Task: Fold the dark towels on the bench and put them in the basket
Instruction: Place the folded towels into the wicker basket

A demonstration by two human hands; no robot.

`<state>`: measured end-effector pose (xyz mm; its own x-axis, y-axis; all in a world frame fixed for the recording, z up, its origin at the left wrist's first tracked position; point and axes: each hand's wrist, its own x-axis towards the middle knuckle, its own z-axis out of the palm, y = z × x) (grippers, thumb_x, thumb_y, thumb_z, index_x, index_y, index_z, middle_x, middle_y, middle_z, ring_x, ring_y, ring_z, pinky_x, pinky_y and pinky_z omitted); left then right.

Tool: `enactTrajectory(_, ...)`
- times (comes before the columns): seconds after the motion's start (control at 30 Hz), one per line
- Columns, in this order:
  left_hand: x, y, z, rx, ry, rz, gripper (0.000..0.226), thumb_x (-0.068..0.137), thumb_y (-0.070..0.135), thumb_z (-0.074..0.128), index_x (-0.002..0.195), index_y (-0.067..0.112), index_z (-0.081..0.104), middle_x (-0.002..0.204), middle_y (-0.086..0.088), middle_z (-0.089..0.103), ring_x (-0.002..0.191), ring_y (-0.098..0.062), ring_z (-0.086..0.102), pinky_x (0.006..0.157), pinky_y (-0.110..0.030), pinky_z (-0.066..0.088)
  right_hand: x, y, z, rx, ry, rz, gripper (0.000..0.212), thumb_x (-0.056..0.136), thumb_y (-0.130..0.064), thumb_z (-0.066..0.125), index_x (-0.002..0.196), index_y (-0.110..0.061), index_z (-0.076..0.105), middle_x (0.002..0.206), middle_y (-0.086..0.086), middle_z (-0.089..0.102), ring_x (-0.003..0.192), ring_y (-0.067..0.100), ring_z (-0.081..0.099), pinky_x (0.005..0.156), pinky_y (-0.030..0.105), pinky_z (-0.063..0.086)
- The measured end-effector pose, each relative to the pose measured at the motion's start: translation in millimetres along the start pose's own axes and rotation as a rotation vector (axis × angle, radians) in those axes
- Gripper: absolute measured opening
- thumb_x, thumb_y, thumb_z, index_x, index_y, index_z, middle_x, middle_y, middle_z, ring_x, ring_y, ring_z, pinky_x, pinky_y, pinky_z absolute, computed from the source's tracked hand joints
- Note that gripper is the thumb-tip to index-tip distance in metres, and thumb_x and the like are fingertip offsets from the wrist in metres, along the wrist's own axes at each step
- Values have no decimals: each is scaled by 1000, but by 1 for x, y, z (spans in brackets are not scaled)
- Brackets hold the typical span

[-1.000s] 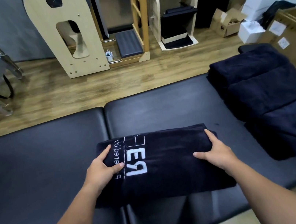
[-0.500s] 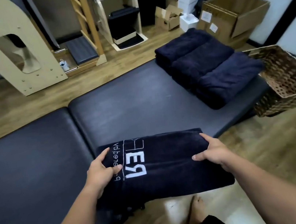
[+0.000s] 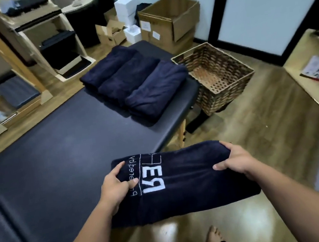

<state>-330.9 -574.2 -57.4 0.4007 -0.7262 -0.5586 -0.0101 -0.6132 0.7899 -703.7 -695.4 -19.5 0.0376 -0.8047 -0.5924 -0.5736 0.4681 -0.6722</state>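
Now carry level: left hand and right hand, both curled over opposite short ends of folded towel, lower centre, thumbs on top, clear of bench. Keep layers pinched together; lower flat into basket, right of centre, beside towel stack.

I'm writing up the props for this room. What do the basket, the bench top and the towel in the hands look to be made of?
Basket: woven wicker or rattan, brown, open weave with gaps.
Bench top: smooth dark vinyl or leather-like padding, with a faint sheen.
Towel: dark terry-like cloth, matte, with white lettering, probably embroidered.
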Motion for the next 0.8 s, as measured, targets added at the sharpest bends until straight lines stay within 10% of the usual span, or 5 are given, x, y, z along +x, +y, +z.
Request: enactTrajectory(0.8, 185, 254, 369, 270, -205, 189, 84, 59, 19, 91, 133, 44, 61, 109, 13, 72, 100, -9, 69, 100, -35, 54, 174, 47, -308, 185, 323, 90, 100, 63, -12, 94, 148, -32, 46, 121, -9, 65, 107, 14, 63, 95, 32, 48)
